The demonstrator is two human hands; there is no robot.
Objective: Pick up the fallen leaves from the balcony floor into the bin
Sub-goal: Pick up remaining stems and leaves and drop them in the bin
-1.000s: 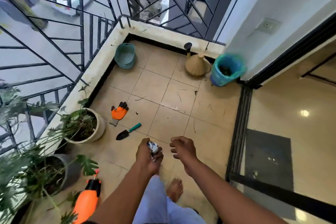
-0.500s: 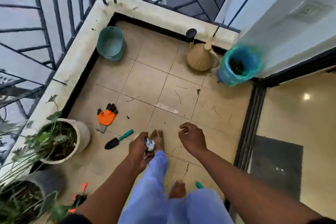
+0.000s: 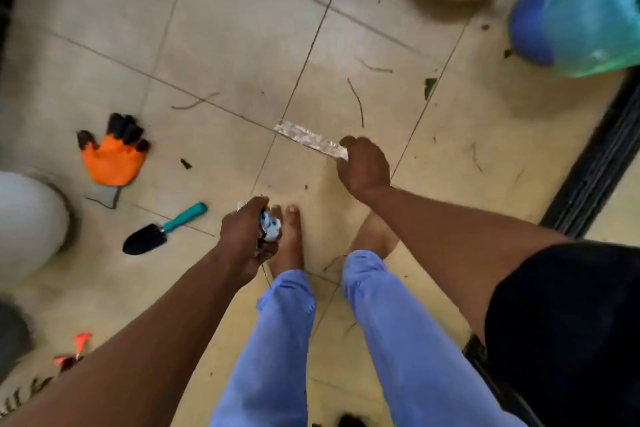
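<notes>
Since half a second ago I have bent down, so the tiled floor (image 3: 214, 45) looks much closer. My right hand (image 3: 363, 167) has reached the pale dry leaf strip (image 3: 310, 141) and its grip now pinches the strip's near end. My left hand (image 3: 242, 239) still grasps a crumpled white and blue scrap (image 3: 270, 231). The bin with blue-green liner (image 3: 581, 11) stands at the top right. I can read no writing anywhere.
</notes>
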